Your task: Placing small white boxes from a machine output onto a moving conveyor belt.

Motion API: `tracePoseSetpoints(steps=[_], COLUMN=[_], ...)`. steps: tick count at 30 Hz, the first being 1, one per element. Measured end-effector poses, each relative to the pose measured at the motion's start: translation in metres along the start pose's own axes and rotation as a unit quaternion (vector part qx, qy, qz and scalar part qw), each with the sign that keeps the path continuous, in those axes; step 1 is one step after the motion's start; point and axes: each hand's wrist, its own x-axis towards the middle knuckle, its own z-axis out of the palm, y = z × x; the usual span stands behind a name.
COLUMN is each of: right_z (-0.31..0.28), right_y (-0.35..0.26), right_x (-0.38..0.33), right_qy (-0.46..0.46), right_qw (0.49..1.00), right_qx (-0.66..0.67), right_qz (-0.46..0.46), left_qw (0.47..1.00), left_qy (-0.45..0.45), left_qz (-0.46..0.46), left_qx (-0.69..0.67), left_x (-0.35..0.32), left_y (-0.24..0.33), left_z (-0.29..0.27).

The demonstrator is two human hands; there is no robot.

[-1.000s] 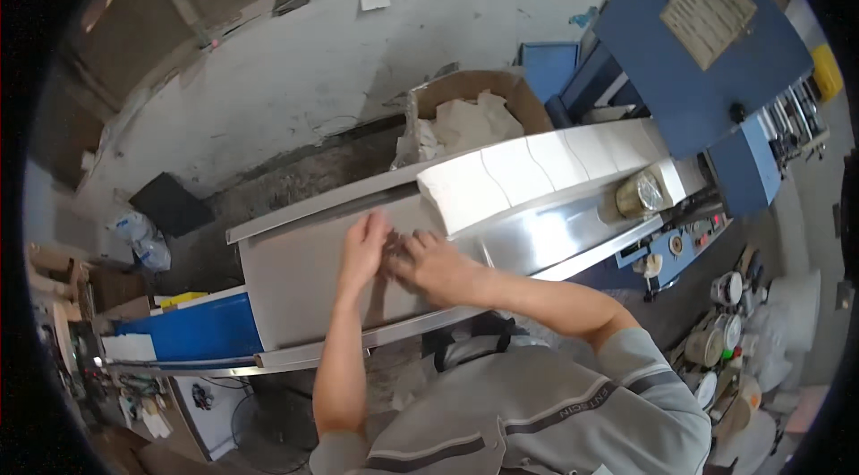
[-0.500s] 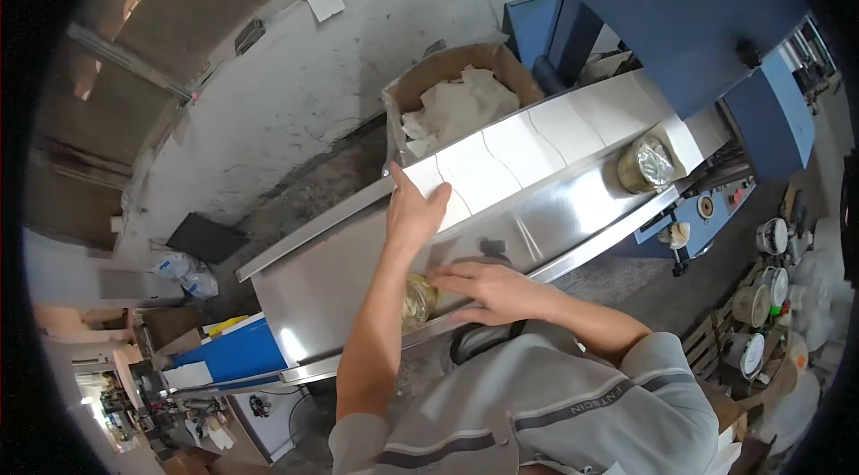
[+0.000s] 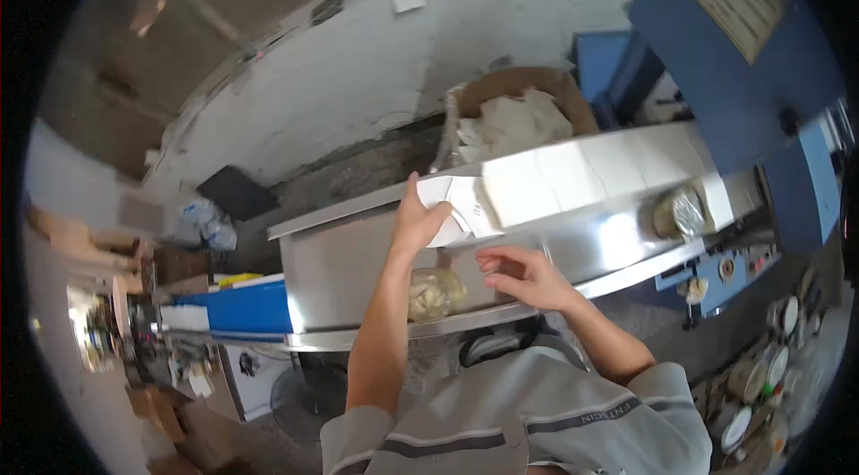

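My left hand [image 3: 419, 223] grips the near-left end of a row of white paper pieces [image 3: 591, 166] on the metal work surface. The end piece [image 3: 455, 207] between thumb and fingers is tilted and fanned away from the rest, with a curved dark line on it. My right hand [image 3: 528, 278] hovers over the metal surface, fingers apart and holding nothing. Between my forearms sits a yellowish round item in clear wrap [image 3: 436, 293], partly behind my left forearm. A similar wrapped round item [image 3: 678, 213] lies at the right end of the surface.
Behind the metal surface [image 3: 335, 265] stands a lined cardboard box [image 3: 582, 99] of white scraps. A blue machine [image 3: 716, 55] rises at the right. A blue panel [image 3: 250, 307] adjoins the left end. Several tubs [image 3: 752, 377] stand at the lower right.
The view has turned, shifting the scene. My left hand has pulled the end paper piece away from the row. My right hand has moved off the near wrapped item and opened its fingers.
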Motion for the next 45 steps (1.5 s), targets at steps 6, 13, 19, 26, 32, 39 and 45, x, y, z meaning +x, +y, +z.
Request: tracePoseSetpoints(steps=[6, 13, 19, 26, 32, 39, 45], right_z=[-0.001, 0.007, 0.024, 0.007, -0.005, -0.079, -0.127], right_y=[0.010, 0.005, -0.001, 0.006, -0.009, -0.003, -0.005], right_x=[0.009, 0.019, 0.023, 0.012, 0.003, -0.047, -0.066], right_qy=[0.069, 0.141, 0.186, 0.158, 0.092, 0.063, 0.052], right_qw=[0.994, 0.983, 0.973, 0.981, 0.992, 0.995, 0.996], right_qx=[-0.023, -0.077, -0.107, -0.094, -0.019, 0.051, 0.042], right_qz=[0.087, 0.091, 0.087, 0.057, 0.084, 0.064, 0.059], left_qw=[0.936, 0.870, 0.902, 0.946, 0.973, 0.987, 0.983], left_qy=[-0.033, 0.002, 0.021, 0.298, -0.094, -0.086, -0.072], left_qz=[-0.035, -0.074, -0.098, 0.118, -0.044, 0.004, -0.020], left_qx=[-0.348, -0.487, -0.420, -0.057, -0.206, 0.138, 0.170], left_x=[-0.027, -0.071, -0.079, -0.085, -0.045, 0.003, 0.004], left_y=[-0.106, -0.237, -0.225, -0.119, 0.029, 0.123, 0.138], left_z=[-0.096, -0.228, -0.291, -0.249, -0.022, 0.106, 0.126])
